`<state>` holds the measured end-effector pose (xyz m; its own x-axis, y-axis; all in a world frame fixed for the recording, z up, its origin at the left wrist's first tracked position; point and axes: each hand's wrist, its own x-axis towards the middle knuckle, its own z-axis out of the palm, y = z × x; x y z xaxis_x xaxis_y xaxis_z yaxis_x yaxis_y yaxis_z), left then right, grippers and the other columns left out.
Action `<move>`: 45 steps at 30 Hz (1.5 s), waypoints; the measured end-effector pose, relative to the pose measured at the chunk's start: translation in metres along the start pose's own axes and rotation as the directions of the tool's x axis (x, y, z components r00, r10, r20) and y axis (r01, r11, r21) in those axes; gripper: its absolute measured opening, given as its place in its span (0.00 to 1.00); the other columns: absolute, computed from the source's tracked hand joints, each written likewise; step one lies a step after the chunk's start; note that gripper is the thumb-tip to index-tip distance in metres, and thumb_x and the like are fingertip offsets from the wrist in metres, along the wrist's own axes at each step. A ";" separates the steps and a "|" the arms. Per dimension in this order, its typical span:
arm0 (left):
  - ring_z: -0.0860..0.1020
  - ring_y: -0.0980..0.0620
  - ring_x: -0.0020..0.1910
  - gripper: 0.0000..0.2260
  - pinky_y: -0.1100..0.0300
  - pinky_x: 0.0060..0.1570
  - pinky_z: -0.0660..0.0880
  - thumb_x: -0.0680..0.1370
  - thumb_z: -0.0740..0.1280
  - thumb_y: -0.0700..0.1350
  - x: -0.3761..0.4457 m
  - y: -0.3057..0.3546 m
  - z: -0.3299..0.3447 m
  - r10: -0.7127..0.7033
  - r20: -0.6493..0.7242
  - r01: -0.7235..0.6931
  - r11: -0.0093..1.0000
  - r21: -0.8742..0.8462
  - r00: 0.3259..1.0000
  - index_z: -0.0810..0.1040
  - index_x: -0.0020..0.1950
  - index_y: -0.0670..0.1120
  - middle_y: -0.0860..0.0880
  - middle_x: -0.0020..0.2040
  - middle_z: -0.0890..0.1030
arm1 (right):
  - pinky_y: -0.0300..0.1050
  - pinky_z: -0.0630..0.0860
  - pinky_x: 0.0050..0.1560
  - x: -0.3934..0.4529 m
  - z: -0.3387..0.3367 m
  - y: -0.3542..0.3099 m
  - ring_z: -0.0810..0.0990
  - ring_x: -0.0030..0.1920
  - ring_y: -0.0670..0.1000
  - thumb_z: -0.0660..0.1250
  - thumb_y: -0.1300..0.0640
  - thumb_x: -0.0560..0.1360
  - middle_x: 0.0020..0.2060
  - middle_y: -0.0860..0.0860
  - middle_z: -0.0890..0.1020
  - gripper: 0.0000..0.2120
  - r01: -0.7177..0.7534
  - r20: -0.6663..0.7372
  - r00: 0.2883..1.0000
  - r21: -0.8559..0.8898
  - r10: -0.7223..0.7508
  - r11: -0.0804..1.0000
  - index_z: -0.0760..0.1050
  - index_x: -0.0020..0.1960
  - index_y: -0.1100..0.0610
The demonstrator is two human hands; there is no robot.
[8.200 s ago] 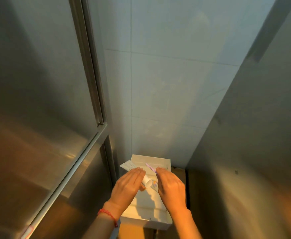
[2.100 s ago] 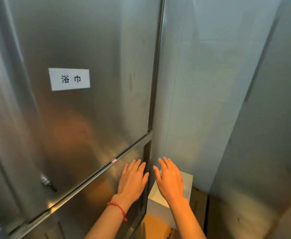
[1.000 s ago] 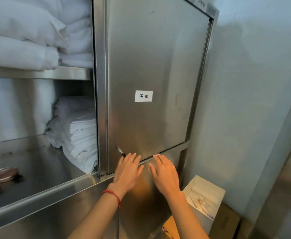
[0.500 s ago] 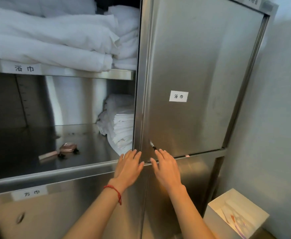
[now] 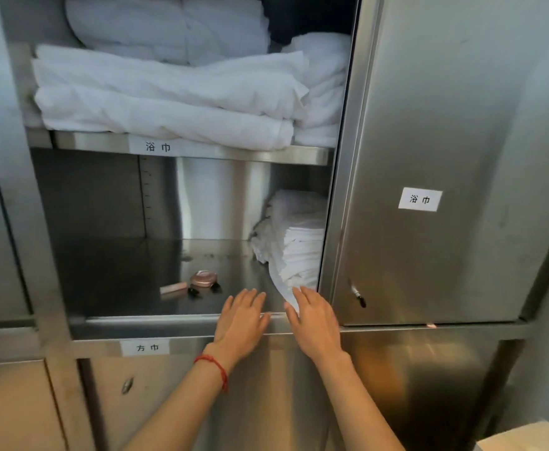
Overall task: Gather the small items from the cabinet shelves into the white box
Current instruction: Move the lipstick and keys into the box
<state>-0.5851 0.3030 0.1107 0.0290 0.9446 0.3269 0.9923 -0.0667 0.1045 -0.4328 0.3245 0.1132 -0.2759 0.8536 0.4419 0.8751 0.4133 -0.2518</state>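
Observation:
On the steel middle shelf (image 5: pixel 130 275) lie a round pink compact (image 5: pixel 203 278), a small pale pink stick (image 5: pixel 173 289) and two tiny dark bits (image 5: pixel 194 291) beside them. My left hand (image 5: pixel 241 320), a red string at its wrist, is flat over the shelf's front lip, just right of these items. My right hand (image 5: pixel 314 320) is flat beside it, fingertips at the hanging corner of the towel stack. Both hands are empty. Only a corner of the white box (image 5: pixel 523 439) shows at the bottom right.
Folded white towels (image 5: pixel 169 92) fill the upper shelf. A stack of small white cloths (image 5: pixel 294 242) sits at the right of the middle shelf. The steel sliding door (image 5: pixel 435 157) covers the cabinet's right half. Closed doors lie below.
The view swung left from the box to the open cabinet. Both hands rose from the box and now reach the middle shelf's front edge.

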 end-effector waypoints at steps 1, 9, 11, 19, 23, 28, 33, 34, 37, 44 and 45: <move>0.54 0.52 0.75 0.23 0.55 0.72 0.50 0.82 0.51 0.54 0.001 -0.009 0.000 -0.013 -0.005 0.013 1.000 0.006 1.000 0.56 0.77 0.48 0.50 0.77 0.57 | 0.45 0.54 0.73 0.005 0.004 -0.007 0.59 0.74 0.51 0.51 0.47 0.82 0.73 0.53 0.63 0.24 0.011 0.003 1.000 0.009 -0.011 1.000 0.60 0.75 0.55; 0.58 0.51 0.74 0.23 0.56 0.71 0.53 0.82 0.52 0.54 0.020 -0.077 0.006 -0.077 -0.042 0.079 0.996 0.047 0.996 0.58 0.76 0.48 0.49 0.75 0.60 | 0.44 0.55 0.72 0.045 0.043 -0.052 0.60 0.73 0.51 0.52 0.47 0.82 0.73 0.53 0.64 0.24 0.071 0.005 0.997 0.064 -0.072 0.995 0.61 0.75 0.56; 0.59 0.50 0.74 0.23 0.55 0.71 0.54 0.82 0.53 0.54 0.027 -0.091 0.011 -0.077 -0.051 0.079 0.996 0.030 0.996 0.59 0.76 0.47 0.48 0.75 0.61 | 0.44 0.55 0.72 0.056 0.053 -0.060 0.60 0.73 0.51 0.52 0.47 0.82 0.73 0.53 0.64 0.24 0.081 0.011 0.997 0.069 -0.082 0.994 0.61 0.75 0.56; 0.61 0.53 0.73 0.24 0.55 0.72 0.55 0.81 0.56 0.53 0.053 -0.142 0.032 -0.062 -0.080 0.059 0.997 -0.040 0.995 0.59 0.76 0.49 0.50 0.74 0.63 | 0.51 0.64 0.68 0.092 0.092 -0.080 0.69 0.69 0.57 0.60 0.51 0.80 0.67 0.58 0.72 0.21 0.083 -0.020 0.997 0.092 -0.081 0.992 0.69 0.69 0.61; 0.64 0.50 0.71 0.22 0.56 0.72 0.57 0.81 0.57 0.51 0.060 -0.166 0.039 -0.058 -0.104 0.052 0.997 -0.056 0.993 0.63 0.73 0.47 0.48 0.72 0.67 | 0.45 0.58 0.71 0.107 0.109 -0.090 0.64 0.72 0.54 0.56 0.50 0.82 0.70 0.56 0.68 0.22 0.098 0.015 0.995 0.077 -0.099 0.992 0.65 0.72 0.59; 0.64 0.51 0.71 0.21 0.57 0.72 0.57 0.80 0.58 0.50 0.069 -0.193 0.054 -0.043 -0.120 0.032 0.995 -0.093 0.992 0.64 0.73 0.47 0.48 0.71 0.67 | 0.46 0.58 0.70 0.122 0.134 -0.102 0.65 0.71 0.55 0.58 0.52 0.81 0.70 0.57 0.69 0.22 0.070 0.012 0.997 0.114 -0.072 0.991 0.66 0.72 0.60; 0.62 0.50 0.73 0.22 0.58 0.71 0.55 0.80 0.60 0.49 0.076 -0.211 0.073 -0.042 -0.113 0.027 0.991 -0.130 0.993 0.63 0.74 0.46 0.47 0.73 0.66 | 0.44 0.59 0.70 0.135 0.159 -0.112 0.66 0.71 0.53 0.58 0.51 0.81 0.70 0.55 0.69 0.22 0.070 0.041 0.996 0.126 -0.076 0.989 0.65 0.72 0.59; 0.62 0.50 0.73 0.22 0.58 0.71 0.55 0.80 0.60 0.48 0.077 -0.213 0.077 -0.040 -0.115 0.023 0.989 -0.148 0.993 0.64 0.73 0.46 0.47 0.72 0.66 | 0.44 0.61 0.69 0.137 0.164 -0.112 0.67 0.70 0.54 0.58 0.52 0.81 0.69 0.55 0.70 0.22 0.074 0.040 0.996 0.127 -0.080 0.989 0.66 0.72 0.59; 0.62 0.49 0.73 0.22 0.58 0.72 0.55 0.79 0.61 0.47 0.084 -0.220 0.088 -0.038 -0.097 0.024 0.989 -0.149 0.995 0.65 0.73 0.45 0.47 0.72 0.66 | 0.47 0.67 0.66 0.148 0.178 -0.112 0.73 0.66 0.56 0.62 0.53 0.79 0.65 0.57 0.74 0.20 0.073 0.023 0.997 0.146 -0.077 0.987 0.71 0.68 0.60; 0.73 0.45 0.65 0.26 0.56 0.65 0.66 0.70 0.74 0.47 0.102 -0.226 0.115 -0.058 -0.024 0.055 0.989 -0.136 0.998 0.75 0.65 0.41 0.42 0.65 0.75 | 0.43 0.57 0.71 0.177 0.214 -0.096 0.62 0.73 0.52 0.56 0.50 0.81 0.73 0.54 0.65 0.23 0.120 0.103 0.985 0.164 -0.138 0.979 0.63 0.74 0.56; 0.79 0.47 0.58 0.28 0.57 0.58 0.73 0.62 0.80 0.48 0.105 -0.227 0.117 -0.065 -0.019 0.062 0.991 -0.123 0.998 0.80 0.59 0.41 0.43 0.59 0.80 | 0.42 0.57 0.71 0.181 0.219 -0.093 0.62 0.73 0.52 0.56 0.50 0.81 0.73 0.54 0.65 0.23 0.122 0.102 0.985 0.169 -0.140 0.978 0.63 0.73 0.56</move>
<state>-0.7933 0.4545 0.0118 -0.0378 0.9405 0.3376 0.9699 -0.0468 0.2389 -0.6514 0.5095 0.0281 -0.4353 0.8150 0.3824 0.7549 0.5619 -0.3383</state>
